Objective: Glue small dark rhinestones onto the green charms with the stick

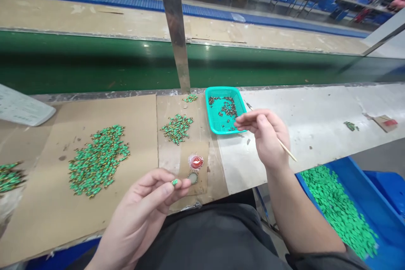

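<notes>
Between the thumb and fingers of my left hand (148, 204) is a small green piece (174, 182), pinched near the table's front edge. My right hand (268, 139) is closed around a thin wooden stick (287, 150), whose one end sticks out below the palm. Its fingertips hover at the near right corner of a turquoise plastic basket (218, 130), which holds small dark brown pieces (230, 107). Just beyond my left fingers lie a round pot of red paste (196, 162) and a small grey disc (193, 177), both on a cardboard square (202, 185).
A large heap of green and gold pieces (99, 160) covers the left cardboard, with a smaller heap (177, 128) nearer the basket. A metal post (175, 29) rises behind the table, before a green conveyor belt (95, 65). At lower right, a blue bin (376, 215) holds green pieces.
</notes>
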The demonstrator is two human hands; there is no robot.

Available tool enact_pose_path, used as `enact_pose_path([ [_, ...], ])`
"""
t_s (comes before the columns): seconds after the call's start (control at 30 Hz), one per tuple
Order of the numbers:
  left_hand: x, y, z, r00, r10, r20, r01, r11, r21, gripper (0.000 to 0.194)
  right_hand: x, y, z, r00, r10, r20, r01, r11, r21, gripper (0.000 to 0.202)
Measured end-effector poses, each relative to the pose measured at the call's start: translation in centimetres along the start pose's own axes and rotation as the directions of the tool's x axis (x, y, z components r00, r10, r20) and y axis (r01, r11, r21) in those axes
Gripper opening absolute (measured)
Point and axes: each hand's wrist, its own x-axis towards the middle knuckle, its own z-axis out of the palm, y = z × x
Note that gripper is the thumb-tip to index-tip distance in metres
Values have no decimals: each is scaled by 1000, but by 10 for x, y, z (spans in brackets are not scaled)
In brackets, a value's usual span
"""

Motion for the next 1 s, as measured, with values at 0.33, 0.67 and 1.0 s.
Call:
enact_pose_path([
  [0.33, 7, 6, -6, 994, 23, -104, -19, 999, 40, 37, 102, 51, 4, 720, 377, 583, 253, 640, -726, 6],
  [0.67, 2, 9, 0, 997, 29, -66, -28, 999, 25, 36, 112, 54, 19, 553, 549, 627, 387, 497, -777, 23],
  [1.0, -19, 15, 24, 996, 45, 71, -42, 998, -42, 23, 10, -32, 16, 808, -100, 580, 281, 932, -230, 10],
])
